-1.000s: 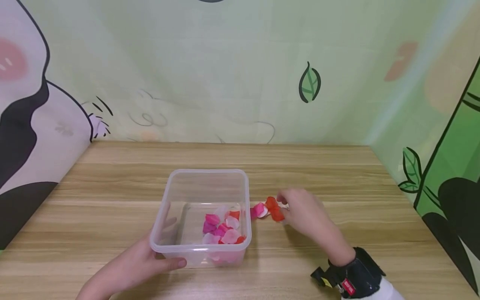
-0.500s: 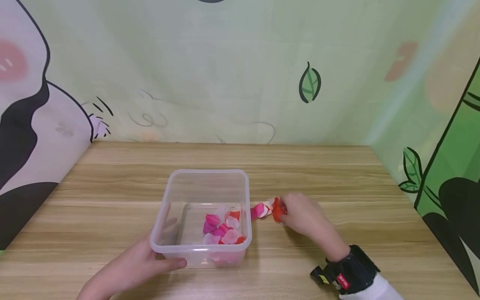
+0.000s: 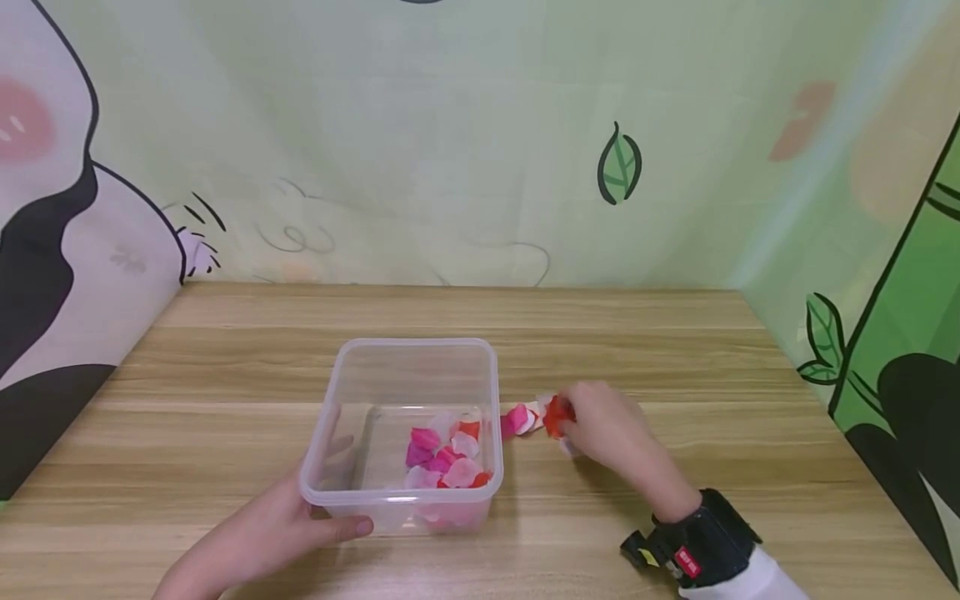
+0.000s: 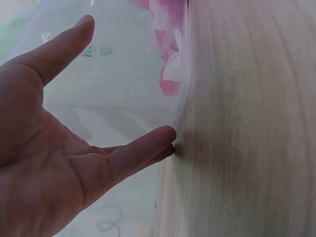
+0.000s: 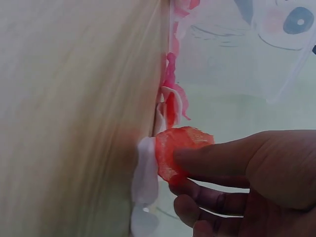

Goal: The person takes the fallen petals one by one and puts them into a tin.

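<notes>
A clear plastic box (image 3: 401,497) stands left of the table's middle, with pink, white and red artificial petals (image 3: 462,473) heaped at its right side. My left hand (image 3: 288,508) rests on the box's near-left corner, thumb along the front wall and fingers at the left side. The left wrist view shows those fingers straight and spread. Right of the box, my right hand (image 3: 611,425) pinches a red petal (image 5: 185,136) between thumb and fingers, just above the table. White petals (image 5: 145,170) lie beside the pinched one, and pink petals (image 3: 516,419) sit close to the box wall.
The wood-grain table (image 3: 225,358) ends at a green cartoon-printed backdrop (image 3: 420,150) behind and at the sides. A black camera strap (image 3: 708,537) wraps the right wrist above a white sleeve (image 3: 750,575).
My right hand has gathered the red petal, shifting it slightly right and uncovering pale petals beside it. The left hand and the box have kept their places.
</notes>
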Action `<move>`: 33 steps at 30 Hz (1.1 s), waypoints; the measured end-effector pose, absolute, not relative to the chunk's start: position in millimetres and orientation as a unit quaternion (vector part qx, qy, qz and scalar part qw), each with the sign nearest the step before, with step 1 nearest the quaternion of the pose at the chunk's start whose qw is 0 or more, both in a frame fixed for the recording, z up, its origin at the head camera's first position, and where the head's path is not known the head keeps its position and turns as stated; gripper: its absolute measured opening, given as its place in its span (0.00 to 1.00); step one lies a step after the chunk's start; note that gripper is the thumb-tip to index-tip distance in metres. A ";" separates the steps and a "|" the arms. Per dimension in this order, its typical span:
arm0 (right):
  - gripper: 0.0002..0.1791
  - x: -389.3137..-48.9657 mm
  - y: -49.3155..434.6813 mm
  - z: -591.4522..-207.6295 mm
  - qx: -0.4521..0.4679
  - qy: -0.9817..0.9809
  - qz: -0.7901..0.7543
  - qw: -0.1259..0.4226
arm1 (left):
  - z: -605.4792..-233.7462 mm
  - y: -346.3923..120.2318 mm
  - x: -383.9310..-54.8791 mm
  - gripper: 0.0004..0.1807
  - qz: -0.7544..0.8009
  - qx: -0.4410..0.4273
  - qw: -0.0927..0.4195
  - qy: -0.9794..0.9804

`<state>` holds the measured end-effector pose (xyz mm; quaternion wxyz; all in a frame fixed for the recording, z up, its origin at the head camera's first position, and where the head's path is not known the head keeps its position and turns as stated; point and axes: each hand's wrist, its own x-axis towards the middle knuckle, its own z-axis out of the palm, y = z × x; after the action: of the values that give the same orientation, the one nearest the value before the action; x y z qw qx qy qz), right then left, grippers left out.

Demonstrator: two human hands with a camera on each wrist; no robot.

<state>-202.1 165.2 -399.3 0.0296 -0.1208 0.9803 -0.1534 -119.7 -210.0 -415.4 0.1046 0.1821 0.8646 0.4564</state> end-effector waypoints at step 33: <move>0.05 -174.6 153.0 -359.5 -0.227 0.915 -0.265 -0.202 | -418.6 -211.1 -119.5 0.66 0.478 0.203 0.083 0.851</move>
<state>-174.6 153.0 -359.5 -0.2019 -0.2265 0.9152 -0.2653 -119.5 -211.1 -418.6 0.0833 0.2032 0.8505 0.4779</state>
